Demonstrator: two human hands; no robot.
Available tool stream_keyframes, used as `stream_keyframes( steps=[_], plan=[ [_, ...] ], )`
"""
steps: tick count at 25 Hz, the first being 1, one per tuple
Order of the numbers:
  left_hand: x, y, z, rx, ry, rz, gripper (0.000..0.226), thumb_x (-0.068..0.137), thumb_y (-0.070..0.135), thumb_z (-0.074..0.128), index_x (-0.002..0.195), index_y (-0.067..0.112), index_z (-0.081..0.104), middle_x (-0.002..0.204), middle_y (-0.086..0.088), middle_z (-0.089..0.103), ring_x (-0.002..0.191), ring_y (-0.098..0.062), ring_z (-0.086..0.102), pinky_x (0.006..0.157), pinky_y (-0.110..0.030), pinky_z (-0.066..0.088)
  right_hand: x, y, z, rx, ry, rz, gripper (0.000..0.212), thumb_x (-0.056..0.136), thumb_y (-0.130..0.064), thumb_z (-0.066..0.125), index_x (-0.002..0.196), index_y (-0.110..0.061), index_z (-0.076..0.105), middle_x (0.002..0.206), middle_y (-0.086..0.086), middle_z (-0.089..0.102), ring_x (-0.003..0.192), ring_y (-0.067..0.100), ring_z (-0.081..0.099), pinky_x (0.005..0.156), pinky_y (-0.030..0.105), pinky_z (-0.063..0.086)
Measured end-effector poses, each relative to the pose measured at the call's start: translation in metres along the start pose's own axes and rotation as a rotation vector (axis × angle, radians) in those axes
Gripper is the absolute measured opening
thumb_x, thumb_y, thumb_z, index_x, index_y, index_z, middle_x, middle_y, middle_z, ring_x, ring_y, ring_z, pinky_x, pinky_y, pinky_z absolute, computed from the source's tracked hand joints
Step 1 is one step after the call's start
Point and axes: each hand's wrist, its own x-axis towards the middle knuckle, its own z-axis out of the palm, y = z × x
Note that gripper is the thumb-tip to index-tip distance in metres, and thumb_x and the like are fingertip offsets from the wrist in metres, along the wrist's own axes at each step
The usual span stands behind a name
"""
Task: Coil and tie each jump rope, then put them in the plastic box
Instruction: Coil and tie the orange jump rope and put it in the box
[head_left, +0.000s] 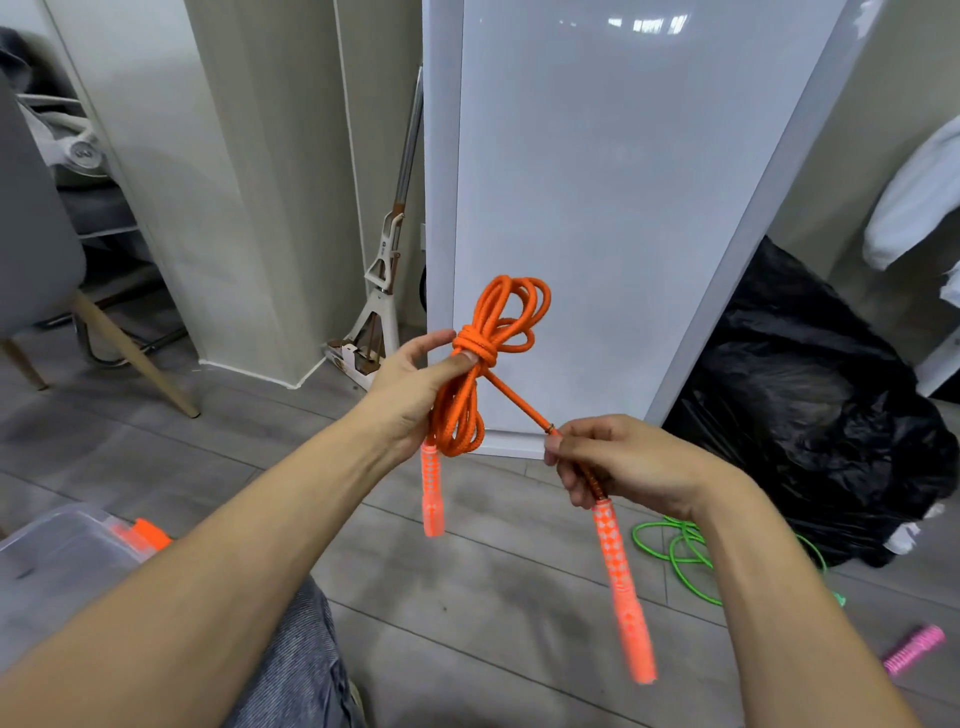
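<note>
Floor: grey wood-look planks, smooth.
Plastic box: clear, at 8 o'clock.
Orange jump rope: braided coil, wrapped waist, centre.
Left hand: grip pinching the wraps.
Right hand: grip closed on free end.
Green rope: thin, glossy, loose at 4 o'clock.
Risk: slack pull, wraps likely unwind.

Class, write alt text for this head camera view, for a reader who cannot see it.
Two bare hands tie a coiled orange jump rope: the left hand pinches the knot, the right hand pulls the free end near its handle. A green jump rope lies loose on the floor; a clear plastic box sits lower left.
</note>
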Motion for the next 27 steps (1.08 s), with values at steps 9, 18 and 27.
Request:
stream_keyframes(
  steps=[9,18,27],
  plan=[
    [0.002,-0.003,-0.004,0.095,0.023,-0.026,0.035,0.085,0.001,0.072,0.119,0.001,0.066,0.088,-0.013,0.075,0.077,-0.023,0.073,0.061,-0.031,0.056,-0.023,0.008,-0.030,-0.248,0.008,0.218,0.014,0.096,-0.009,0.058,0.106,-0.003,0.066,0.080,0.009,0.062,0.065,0.020,0.064,0.057,0.031,0.050],
    [-0.002,-0.009,0.000,0.427,0.054,0.096,0.047,0.080,0.015,0.081,0.122,0.013,0.060,0.086,-0.001,0.075,0.080,-0.017,0.072,0.064,-0.032,0.054,-0.014,-0.016,-0.013,-0.137,0.617,-0.295,0.022,0.091,-0.044,0.066,0.085,-0.026,0.077,0.062,-0.004,0.053,0.062,0.012,0.043,0.064,0.027,0.037],
    [-0.003,-0.015,0.003,0.638,0.020,0.253,0.041,0.087,0.026,0.074,0.121,0.020,0.052,0.104,-0.005,0.070,0.087,-0.018,0.071,0.067,-0.037,0.061,0.005,-0.030,0.026,0.218,0.713,-0.370,0.035,0.095,-0.038,0.063,0.088,-0.005,0.069,0.054,0.003,0.050,0.042,0.016,0.052,0.045,0.027,0.046]
  ],
)
